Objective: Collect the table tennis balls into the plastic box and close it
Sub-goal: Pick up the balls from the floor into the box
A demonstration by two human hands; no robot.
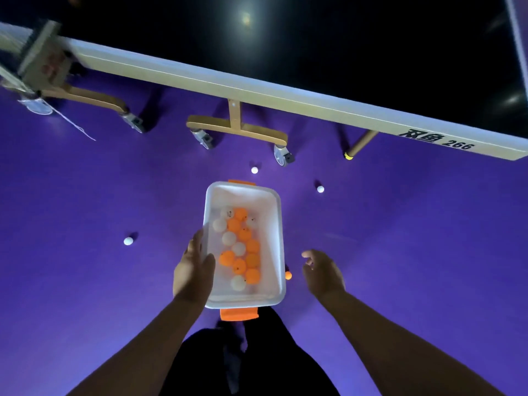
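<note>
A white plastic box (273,212) with orange clips at both ends is held over the purple floor, with no lid on it. Inside lie several orange and white balls (241,247). My left hand (194,270) grips the box's left wall, thumb inside the rim. My right hand (323,271) hovers to the right of the box, fingers loosely curled and holding nothing. An orange ball (288,275) lies on the floor just right of the box. White balls lie on the floor at the left (128,241), beyond the box (254,170) and at the right (320,189).
A table tennis table (285,95) with a dark top crosses the upper view. Its wheeled legs (237,130) stand on the purple floor (85,281) just beyond the box. The net post (43,64) is at the upper left. My dark trouser legs (257,361) are below the box.
</note>
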